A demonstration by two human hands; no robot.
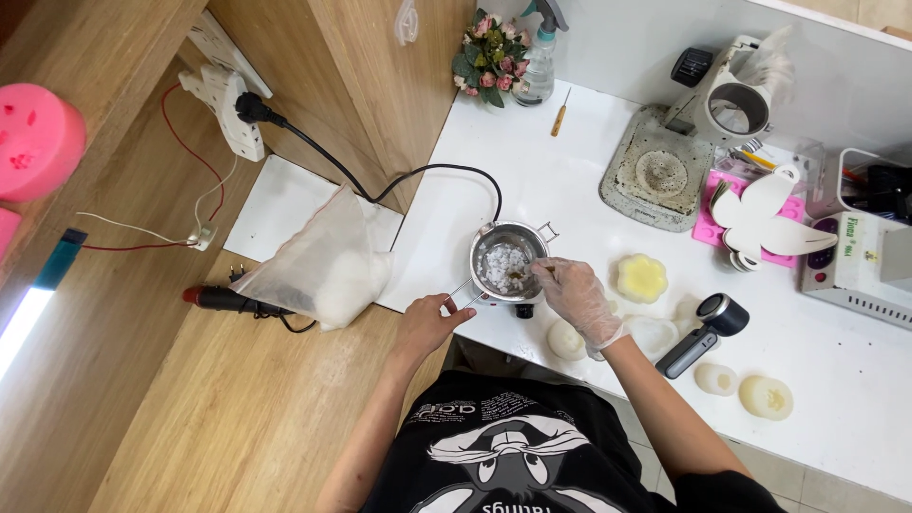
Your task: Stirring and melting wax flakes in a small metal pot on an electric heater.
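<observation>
Both hands are at one small metal pot [506, 258] standing on a compact heater on the white table [855, 370]. Left hand [427, 323], bare, is closed in a pinch on the pot's thin wire handle [463, 291]. Right hand [578, 296], in one clear glove, has its fingers curled around a small stirring tool whose tip sits in the pot; the tool itself is too small to identify. Pot contents: white flakes [503, 266] with a yellowish patch beside the tool tip.

Counted nearby: one translucent bag of white material [328, 266] left of the pot, lying across the table edge and wooden counter; one yellow flower-shaped piece [642, 277] just right of the gloved hand; four pale round moulded pieces near the front edge; one black-and-silver handheld device [705, 332]; one spray bottle [539, 57] and one flower bunch [489, 57] at the back.
</observation>
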